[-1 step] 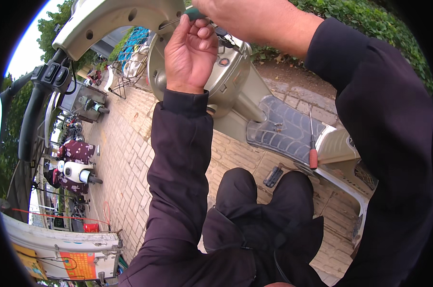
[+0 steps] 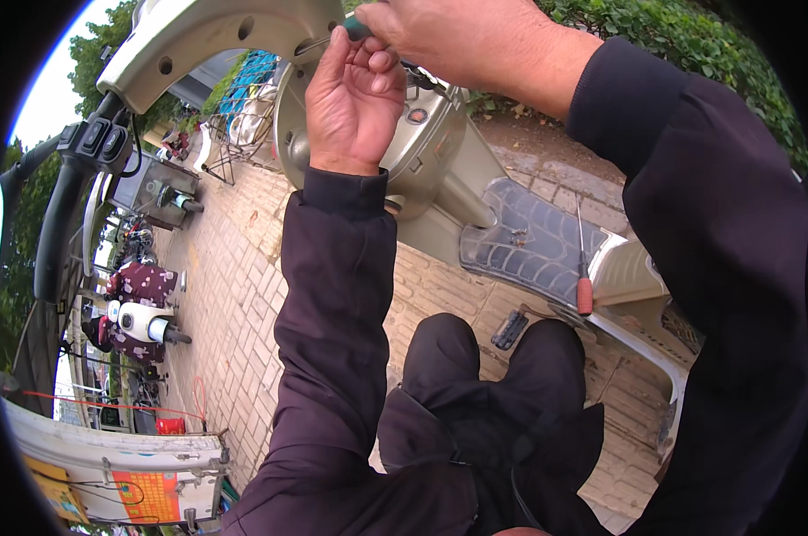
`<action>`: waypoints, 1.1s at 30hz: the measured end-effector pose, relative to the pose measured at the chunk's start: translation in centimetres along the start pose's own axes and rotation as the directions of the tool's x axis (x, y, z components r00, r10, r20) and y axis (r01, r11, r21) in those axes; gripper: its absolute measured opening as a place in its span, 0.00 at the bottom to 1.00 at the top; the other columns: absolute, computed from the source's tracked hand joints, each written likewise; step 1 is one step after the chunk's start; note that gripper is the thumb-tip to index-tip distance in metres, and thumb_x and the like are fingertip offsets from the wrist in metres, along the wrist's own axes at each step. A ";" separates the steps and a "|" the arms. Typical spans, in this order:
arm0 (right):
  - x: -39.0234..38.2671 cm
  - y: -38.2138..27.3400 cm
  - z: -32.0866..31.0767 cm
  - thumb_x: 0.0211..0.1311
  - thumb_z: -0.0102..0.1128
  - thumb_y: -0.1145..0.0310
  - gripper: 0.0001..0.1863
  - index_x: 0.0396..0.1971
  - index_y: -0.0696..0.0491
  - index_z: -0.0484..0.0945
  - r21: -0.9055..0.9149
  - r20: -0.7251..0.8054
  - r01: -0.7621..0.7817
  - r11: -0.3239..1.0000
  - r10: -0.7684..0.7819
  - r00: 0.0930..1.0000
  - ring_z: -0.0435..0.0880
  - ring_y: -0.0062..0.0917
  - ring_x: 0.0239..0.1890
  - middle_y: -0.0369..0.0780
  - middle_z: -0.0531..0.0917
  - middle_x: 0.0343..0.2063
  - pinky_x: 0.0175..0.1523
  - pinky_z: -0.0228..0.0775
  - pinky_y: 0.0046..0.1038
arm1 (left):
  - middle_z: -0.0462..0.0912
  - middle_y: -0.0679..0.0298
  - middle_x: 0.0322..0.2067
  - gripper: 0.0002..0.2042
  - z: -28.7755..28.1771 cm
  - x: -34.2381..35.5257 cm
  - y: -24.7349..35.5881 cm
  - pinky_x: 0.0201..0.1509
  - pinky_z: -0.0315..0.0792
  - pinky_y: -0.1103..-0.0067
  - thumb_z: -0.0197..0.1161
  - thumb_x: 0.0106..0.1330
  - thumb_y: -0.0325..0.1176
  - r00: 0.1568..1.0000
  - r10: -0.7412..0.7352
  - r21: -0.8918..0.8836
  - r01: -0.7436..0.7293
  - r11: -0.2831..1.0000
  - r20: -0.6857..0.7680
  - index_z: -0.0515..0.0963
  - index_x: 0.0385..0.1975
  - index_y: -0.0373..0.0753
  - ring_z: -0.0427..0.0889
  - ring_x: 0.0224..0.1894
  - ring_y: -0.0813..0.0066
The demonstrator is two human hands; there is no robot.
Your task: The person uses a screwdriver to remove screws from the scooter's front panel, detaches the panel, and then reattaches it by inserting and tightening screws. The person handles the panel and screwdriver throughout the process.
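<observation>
Head view, twelve o'clock: right hand [image 2: 448,34] grips a green-handled screwdriver [image 2: 356,29], left hand [image 2: 355,112] apparently pinching its shaft (tilted pressure could skid it across the beige handlebar cover [image 2: 203,49]).

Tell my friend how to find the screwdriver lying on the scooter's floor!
Find the beige scooter, then its dark, ridged footboard. Across the footboard's right end lies the screwdriver. Its red handle sets it apart from the green-handled tool in the right hand.

The scooter body [image 2: 432,166] looks like glossy plastic.
</observation>
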State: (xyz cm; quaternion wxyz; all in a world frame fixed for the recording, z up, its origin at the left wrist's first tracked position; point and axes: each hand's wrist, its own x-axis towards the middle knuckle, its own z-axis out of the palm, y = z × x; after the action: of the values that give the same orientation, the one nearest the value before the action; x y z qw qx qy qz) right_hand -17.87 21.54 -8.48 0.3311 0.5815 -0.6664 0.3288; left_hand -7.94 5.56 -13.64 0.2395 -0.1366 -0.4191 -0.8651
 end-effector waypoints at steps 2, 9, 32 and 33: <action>-0.3 -0.2 0.3 0.63 0.62 0.66 0.14 0.45 0.59 0.79 0.034 -0.138 0.065 0.997 -0.060 0.989 0.87 0.43 0.37 0.47 0.85 0.30 0.42 0.80 0.40 | 0.79 0.66 0.32 0.12 -0.2 0.0 0.1 0.31 0.67 0.83 0.58 0.79 0.40 1.000 0.001 -0.006 -0.001 1.000 -0.013 0.77 0.41 0.36 0.70 0.31 0.79; 0.0 0.5 0.4 0.54 0.67 0.70 0.11 0.34 0.55 0.75 0.086 -0.311 0.247 0.965 -0.210 0.927 0.84 0.44 0.41 0.46 0.82 0.33 0.46 0.78 0.41 | 0.83 0.66 0.36 0.13 -0.9 0.9 0.8 0.35 0.70 0.80 0.59 0.78 0.43 0.993 -0.006 -0.016 0.008 1.000 0.122 0.80 0.44 0.38 0.75 0.35 0.78; -0.2 1.2 0.9 0.54 0.65 0.65 0.18 0.39 0.62 0.76 0.410 -0.112 0.115 0.905 -0.075 0.991 0.85 0.53 0.36 0.55 0.84 0.30 0.42 0.78 0.45 | 0.85 0.65 0.38 0.14 -0.3 -0.4 0.5 0.40 0.70 0.76 0.54 0.81 0.42 0.997 0.049 0.156 -0.057 0.986 0.054 0.78 0.48 0.37 0.75 0.33 0.75; -0.2 1.3 1.1 0.54 0.64 0.65 0.18 0.39 0.63 0.77 0.422 -0.111 0.111 0.900 -0.070 0.991 0.86 0.53 0.37 0.56 0.84 0.30 0.43 0.79 0.45 | 0.85 0.64 0.40 0.15 -0.4 -0.3 0.6 0.40 0.71 0.76 0.54 0.81 0.42 0.996 0.048 0.175 -0.061 0.983 0.079 0.78 0.49 0.36 0.76 0.35 0.75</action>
State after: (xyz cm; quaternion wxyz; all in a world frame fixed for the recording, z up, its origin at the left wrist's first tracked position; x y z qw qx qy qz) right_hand -19.23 20.88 -9.35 0.2411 0.6543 -0.5343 0.4779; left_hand -7.39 4.97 -13.61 0.2586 -0.1583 -0.4990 -0.8118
